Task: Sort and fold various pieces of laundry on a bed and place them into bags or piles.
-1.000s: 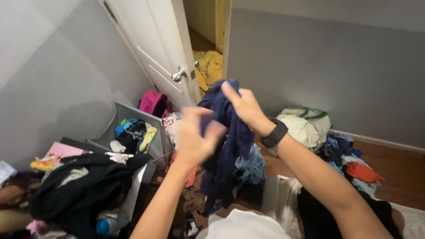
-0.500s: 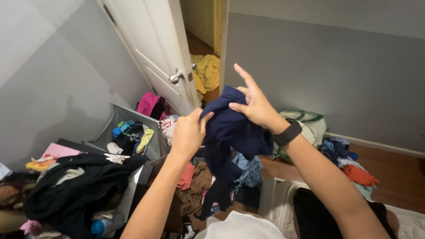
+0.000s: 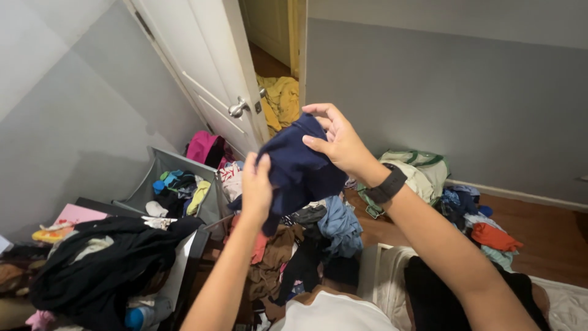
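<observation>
I hold one dark navy, soft cloth garment [image 3: 299,167] up in the air in front of me, bunched between both my hands, above the heap of clothes on the floor. My left hand [image 3: 257,187] grips its lower left edge, its fingers [image 3: 250,164] curled shut over the fabric. My right hand [image 3: 339,140] clasps the upper right part, with the thumb pressed on the front and the fingers [image 3: 323,111] bent over the top fold. A black band [image 3: 387,184] circles my right wrist.

Just below the garment lies a jumbled pile of brown, blue and red clothes [image 3: 306,239] on the wooden floor [image 3: 551,230]. To the left stands one grey fabric bin [image 3: 156,178], open at the top, with small blue, yellow and white pieces inside. Behind it sits one pink bag [image 3: 202,147]. Nearer to me on the left, a big black garment [image 3: 104,263] is draped over a dark piece of furniture, and one flat pink sheet [image 3: 76,214] lies beside it.

The one white door [image 3: 196,67] stands ajar with its metal knob [image 3: 237,108], and a yellow cloth [image 3: 282,101] shows through the gap. To the right, against the grey wall [image 3: 459,92], rests one pale green-and-cream bag [image 3: 419,168], with an orange piece [image 3: 493,236] and some blue pieces near it.
</observation>
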